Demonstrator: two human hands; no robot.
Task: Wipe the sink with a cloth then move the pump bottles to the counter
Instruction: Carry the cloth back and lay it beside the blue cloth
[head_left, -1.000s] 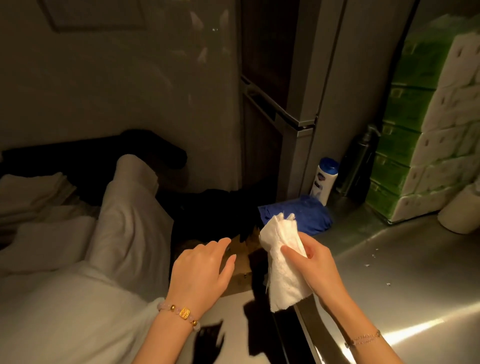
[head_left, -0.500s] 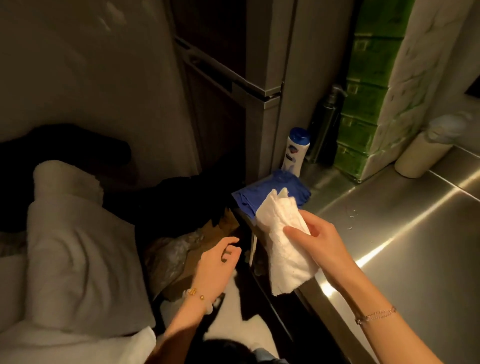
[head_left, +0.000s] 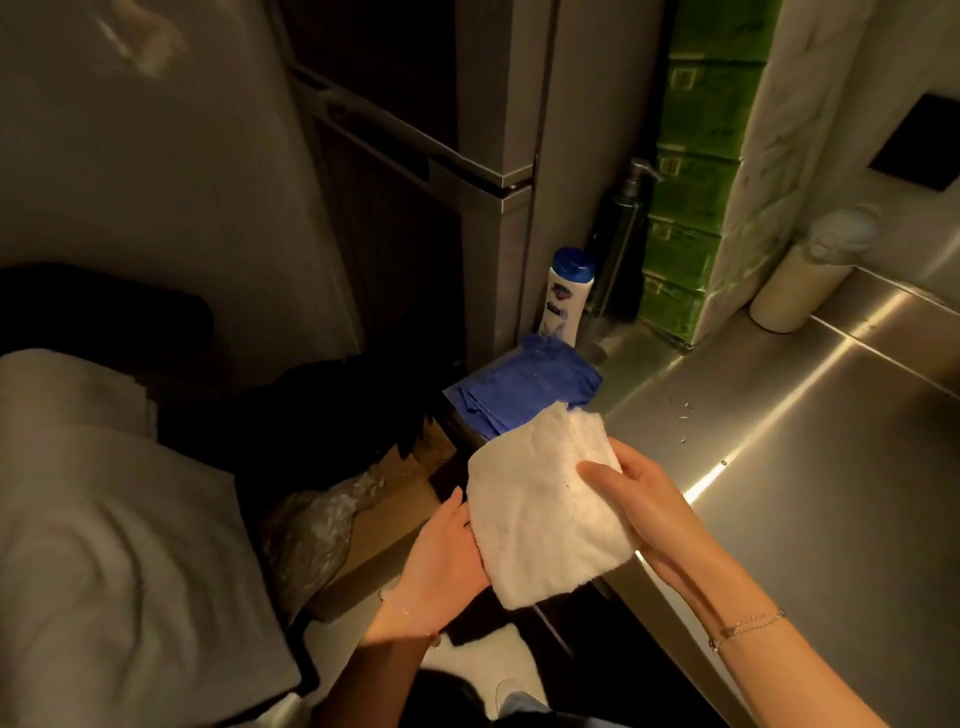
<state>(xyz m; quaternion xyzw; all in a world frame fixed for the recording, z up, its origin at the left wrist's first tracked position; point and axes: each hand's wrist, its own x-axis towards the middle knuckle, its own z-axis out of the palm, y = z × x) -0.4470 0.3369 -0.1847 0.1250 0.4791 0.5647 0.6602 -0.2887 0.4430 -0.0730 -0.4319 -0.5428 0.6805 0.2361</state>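
1. White bedding (head_left: 114, 545) fills the space well to the left of the left hand.
2. The steel counter (head_left: 831, 493) runs under and beyond the right forearm, with a bright streak of light just past the right hand.
3. A steel fridge (head_left: 493, 130) stands beyond both hands, its door seam above them.
4. Green packs (head_left: 696, 182) are stacked on the counter, far beyond the right hand.
5. We see the white cloth (head_left: 540, 514) spread between the two hands, in the air over the counter's left edge.
6. The right hand (head_left: 644, 504) grips the cloth's right side, thumb on top and fingers behind it.
7. The left hand (head_left: 441, 566) holds the cloth's left edge, its fingers hidden under the fabric and its thumb along the edge.
8. A folded blue cloth (head_left: 524, 384) lies on the counter corner just beyond the white one.
9. A cream bottle (head_left: 795, 286) stands far beyond the right hand, beside the packs.
10. A dark pump bottle (head_left: 618, 234) stands upright between the fridge and the packs, beyond the blue cloth.
11. A white bottle (head_left: 563, 301) with a blue cap stands just in front of it, touching the blue cloth's far edge.
12. A thin bracelet (head_left: 748, 626) circles the right wrist.
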